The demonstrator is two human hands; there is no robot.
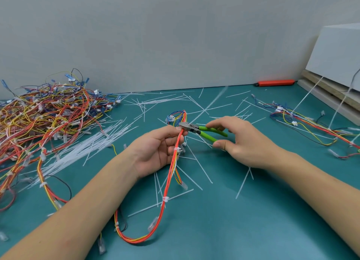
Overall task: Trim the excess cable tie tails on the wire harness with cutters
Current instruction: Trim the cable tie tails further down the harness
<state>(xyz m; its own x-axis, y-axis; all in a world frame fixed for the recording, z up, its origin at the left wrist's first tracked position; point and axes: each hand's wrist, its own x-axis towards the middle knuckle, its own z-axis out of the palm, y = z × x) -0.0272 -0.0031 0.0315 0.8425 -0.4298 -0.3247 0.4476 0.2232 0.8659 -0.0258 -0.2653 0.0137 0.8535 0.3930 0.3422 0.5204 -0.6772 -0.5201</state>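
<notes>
Harness [171, 174], loop nearest, held up over the mat [253, 220] in left hand [155, 150], fingers curled round it; cutters [196, 130] at its top tie, right hand [239, 140] gripping the handles; cut in hand, next a flush squeeze.

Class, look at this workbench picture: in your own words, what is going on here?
A person is trimming cable ties on a wire harness. The left hand grips the orange, red and yellow wire bundle, while the right hand holds green-handled cutters with their head at the bundle just above the left fingers. Cut white tie tails litter the teal table. A big tangled pile of harnesses lies to the left, and another harness lies to the right.
</notes>
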